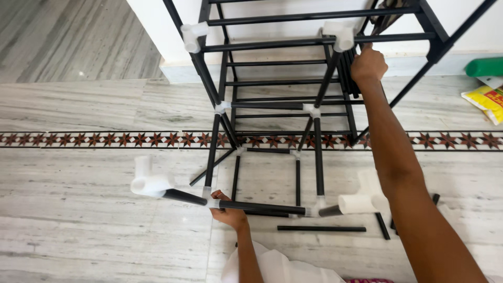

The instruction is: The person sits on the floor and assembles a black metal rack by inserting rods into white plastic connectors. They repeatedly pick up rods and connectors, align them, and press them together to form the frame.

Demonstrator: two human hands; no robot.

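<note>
the left hand has its fingers curled tight around a black tube at the near end of the frame, just beside a white joint; the thumb lies over the top of the tube. the right hand is stretched far forward, fingers closed on a bundle of black rods at the far end, just beside the upper white joint. the gripped tube runs left to right and ends at each side in a large white corner piece, one at left and one at right. the frame is a rack of black tubes and white joints, lying tilted between the two hands, with its far end leaning against a white wall. another white joint sits at the upper left of the frame. loose black rods lie on the floor near the right forearm. the floor is grey marble with a band of red star tiles running across it under the frame. at the far right edge lie a yellow bag and a green object, well apart from both hands. white cloth shows at the bottom edge, below the left wrist.
</note>
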